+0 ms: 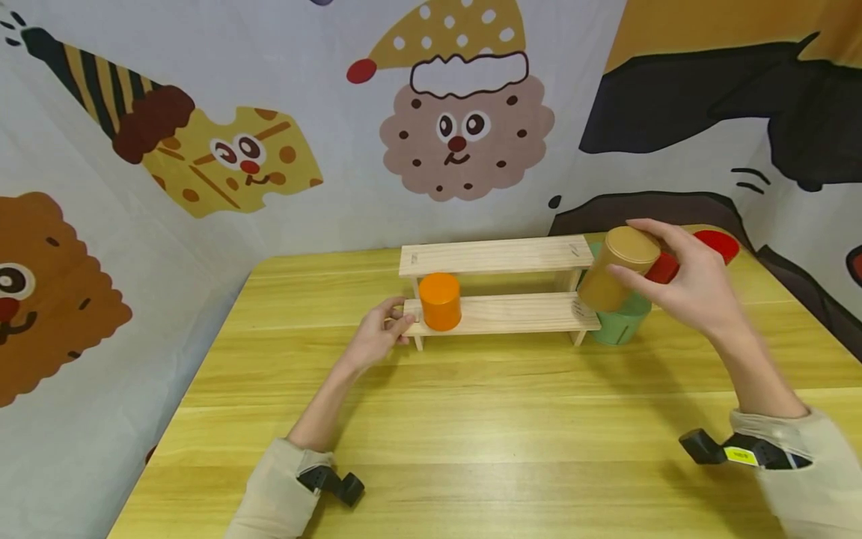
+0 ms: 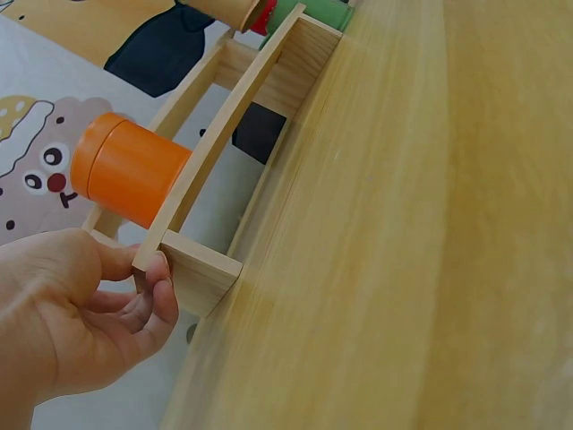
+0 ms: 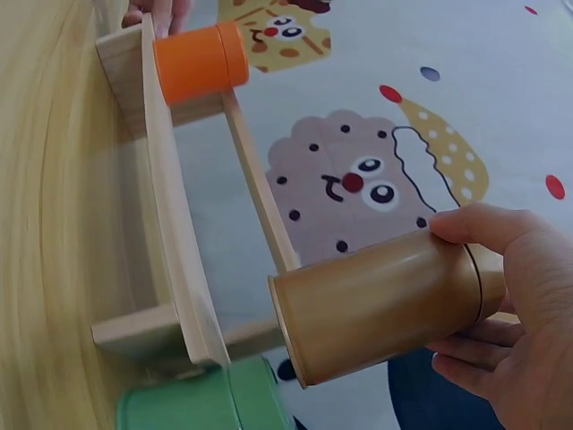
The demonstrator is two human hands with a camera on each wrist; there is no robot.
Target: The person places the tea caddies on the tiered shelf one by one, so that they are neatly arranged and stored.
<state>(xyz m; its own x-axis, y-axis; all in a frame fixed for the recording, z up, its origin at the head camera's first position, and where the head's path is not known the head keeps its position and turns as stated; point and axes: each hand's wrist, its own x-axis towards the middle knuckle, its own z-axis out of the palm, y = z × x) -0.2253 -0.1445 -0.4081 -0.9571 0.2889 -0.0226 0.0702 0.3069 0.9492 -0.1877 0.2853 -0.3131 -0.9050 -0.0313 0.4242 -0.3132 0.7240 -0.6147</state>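
My right hand (image 1: pixel 694 277) grips a tan cylindrical canister (image 1: pixel 609 277) near its lid. The canister is tilted and held at the right end of a two-tier wooden shelf (image 1: pixel 512 314), overlapping a green canister (image 1: pixel 619 326) in the head view. In the right wrist view the tan canister (image 3: pixel 376 305) lies across the picture, with fingers around its lid end. My left hand (image 1: pixel 380 333) pinches the left end of the shelf's lower board, thumb and fingers at its edge, as the left wrist view shows. An orange canister (image 1: pixel 441 302) stands on that board's left end.
Behind my right hand, a red object (image 1: pixel 717 243) shows in part. The shelf stands on a wooden table (image 1: pixel 471 427) near its back edge. A white cloth with cartoon prints (image 1: pixel 323 217) hangs behind and along the left side.
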